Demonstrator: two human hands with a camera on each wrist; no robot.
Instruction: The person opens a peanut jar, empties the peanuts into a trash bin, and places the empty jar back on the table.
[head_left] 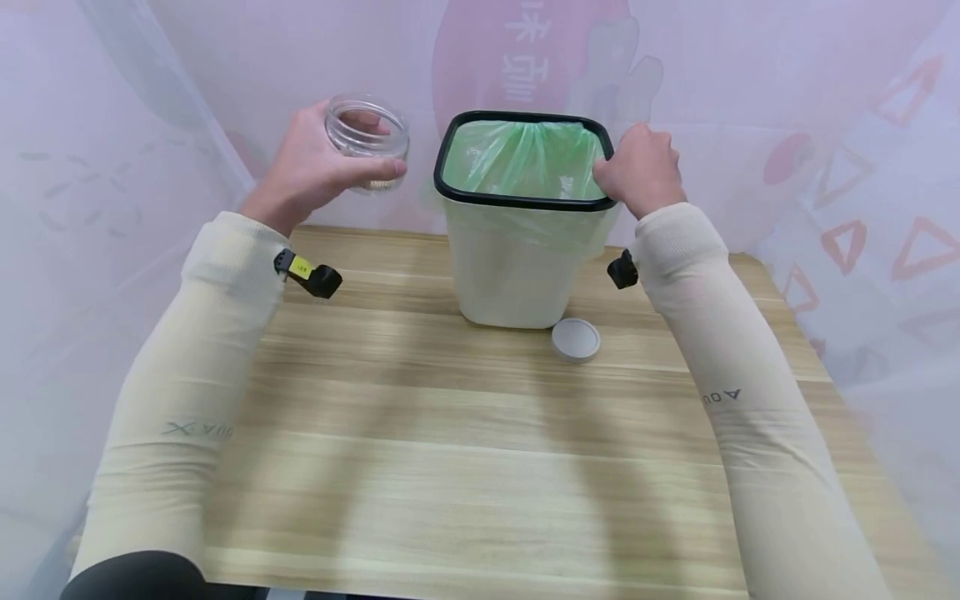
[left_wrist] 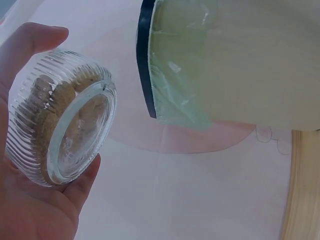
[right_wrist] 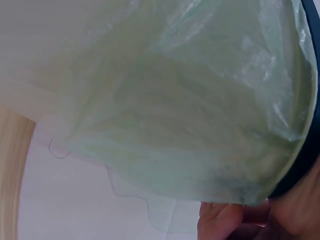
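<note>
My left hand [head_left: 303, 171] holds a clear glass jar [head_left: 375, 148] in the air, left of the bin, its mouth uncovered. Through the ribbed glass in the left wrist view, brown lumps [left_wrist: 62, 97] show inside; their kind is unclear. Fingers and thumb wrap the jar's side. A pale trash bin [head_left: 517, 271] stands on the table, lined with a green plastic bag [head_left: 510, 158] folded over under a black rim [head_left: 525, 202]. At the rim's right corner my right hand [head_left: 643, 171] grips with curled fingers. Its fingertips are partly hidden in the right wrist view.
A round white lid [head_left: 576, 340] lies on the wooden table [head_left: 450, 467] close to the bin's front right foot. Behind the table hangs a pale printed curtain [head_left: 360, 50], near the bin's back.
</note>
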